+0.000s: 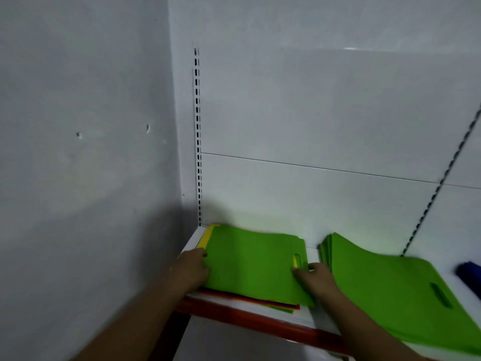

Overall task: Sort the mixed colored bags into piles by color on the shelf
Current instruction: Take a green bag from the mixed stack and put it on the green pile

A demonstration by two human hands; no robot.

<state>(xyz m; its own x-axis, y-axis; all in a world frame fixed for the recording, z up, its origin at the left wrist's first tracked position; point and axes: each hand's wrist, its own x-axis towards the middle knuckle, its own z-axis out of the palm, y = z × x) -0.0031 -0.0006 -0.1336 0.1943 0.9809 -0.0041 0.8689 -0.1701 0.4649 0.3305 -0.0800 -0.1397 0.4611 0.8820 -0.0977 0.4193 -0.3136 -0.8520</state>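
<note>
A mixed stack of flat bags (260, 303) lies at the left end of the white shelf (309, 315), with yellow, red and dark edges showing under a green bag (250, 261) on top. My left hand (191, 269) grips that green bag's left edge. My right hand (316, 278) holds its right edge near the handle slot. To the right lies a pile of green bags (390, 290). A blue bag (469, 273) peeks in at the far right.
The shelf has a red front lip (260, 321) and sits in a corner between the left wall (86, 152) and a white back panel (325, 113). A slotted upright (197, 136) runs up the corner, another (440, 183) at the right.
</note>
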